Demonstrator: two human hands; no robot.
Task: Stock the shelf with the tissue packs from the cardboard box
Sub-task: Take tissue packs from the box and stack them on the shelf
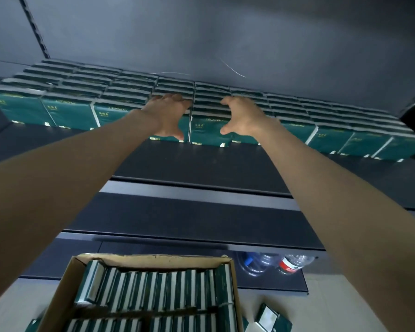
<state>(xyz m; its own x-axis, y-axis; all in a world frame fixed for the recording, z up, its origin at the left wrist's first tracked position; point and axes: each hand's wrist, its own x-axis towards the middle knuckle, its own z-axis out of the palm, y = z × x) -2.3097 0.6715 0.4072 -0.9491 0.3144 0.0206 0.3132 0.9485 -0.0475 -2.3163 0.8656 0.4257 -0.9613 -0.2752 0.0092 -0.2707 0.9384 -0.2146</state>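
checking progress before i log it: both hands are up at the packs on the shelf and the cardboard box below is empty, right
Not empty: the head view shows the cardboard box still full of tissue packs. The left hand and right hand are indeed up at the shelf packs.
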